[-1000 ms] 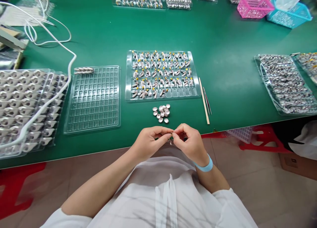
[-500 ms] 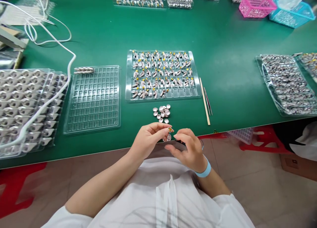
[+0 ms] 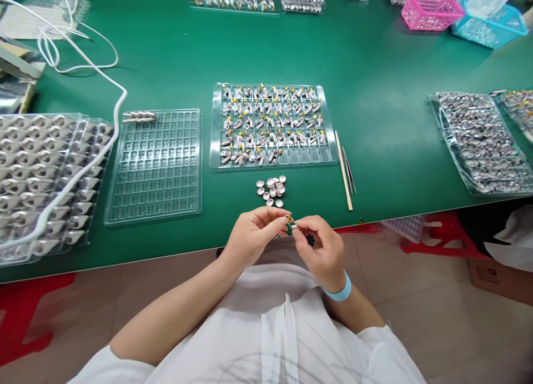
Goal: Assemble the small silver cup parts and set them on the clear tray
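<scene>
Near the table's front edge, my left hand (image 3: 254, 234) pinches a small part with a yellow piece (image 3: 288, 219). Facing it, my right hand (image 3: 322, 248) has thumb and forefinger closed on a small silvery round piece (image 3: 294, 227), close beside the yellow one. Whether the two pieces are joined cannot be made out. Just beyond my hands lies a loose group of round metal caps (image 3: 272, 191). Behind them is a clear tray (image 3: 215, 128) with rows of small grey curved parts with yellow bits; its front row is partly filled.
A gridded clear tray (image 3: 154, 173) with a few metal parts stands left, beside stacked trays of grey parts (image 3: 41, 178) crossed by a white cable (image 3: 119, 109). A wooden stick (image 3: 343, 170) and tweezers (image 3: 349, 170) lie right. Farther right is another filled tray (image 3: 487, 142); baskets stand behind.
My right hand has moved in towards my left, and its thumb and forefinger have closed on the silvery piece. The part in my left hand has shifted slightly.
</scene>
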`<state>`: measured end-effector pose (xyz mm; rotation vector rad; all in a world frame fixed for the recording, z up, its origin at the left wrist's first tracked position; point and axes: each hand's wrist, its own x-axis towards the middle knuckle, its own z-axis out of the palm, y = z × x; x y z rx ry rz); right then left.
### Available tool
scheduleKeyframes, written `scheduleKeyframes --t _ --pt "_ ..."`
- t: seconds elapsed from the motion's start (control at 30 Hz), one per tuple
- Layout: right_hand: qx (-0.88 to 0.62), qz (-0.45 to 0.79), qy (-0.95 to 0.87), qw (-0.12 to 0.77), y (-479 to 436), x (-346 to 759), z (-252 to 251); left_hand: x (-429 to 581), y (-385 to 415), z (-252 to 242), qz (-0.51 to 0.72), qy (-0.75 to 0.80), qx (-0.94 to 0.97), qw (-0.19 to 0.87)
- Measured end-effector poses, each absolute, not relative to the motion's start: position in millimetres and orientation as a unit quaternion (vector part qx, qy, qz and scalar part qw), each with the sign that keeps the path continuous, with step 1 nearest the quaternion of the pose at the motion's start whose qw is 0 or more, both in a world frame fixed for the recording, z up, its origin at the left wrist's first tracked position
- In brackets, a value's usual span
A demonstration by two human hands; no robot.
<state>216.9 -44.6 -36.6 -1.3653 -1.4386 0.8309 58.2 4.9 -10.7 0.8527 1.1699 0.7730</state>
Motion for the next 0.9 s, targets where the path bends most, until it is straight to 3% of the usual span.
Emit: scheduleKeyframes --t 0.13,0.27,0.9 --pt "-0.549 0.518 -0.437 0.49 -42.5 219.2 -35.0 61.0 5.0 -11.0 0.344 0.507 0.383 0.691" --pt "-0.495 0.59 -0.383 0.511 -40.2 220.6 -37.4 63.7 4.1 -11.2 0.352 0.496 0.375 0.699" --pt "-0.537 0.436 -0.556 0.461 -40.1 224.7 -27.7 62.0 5.1 -11.8 0.332 0.484 0.391 0.709"
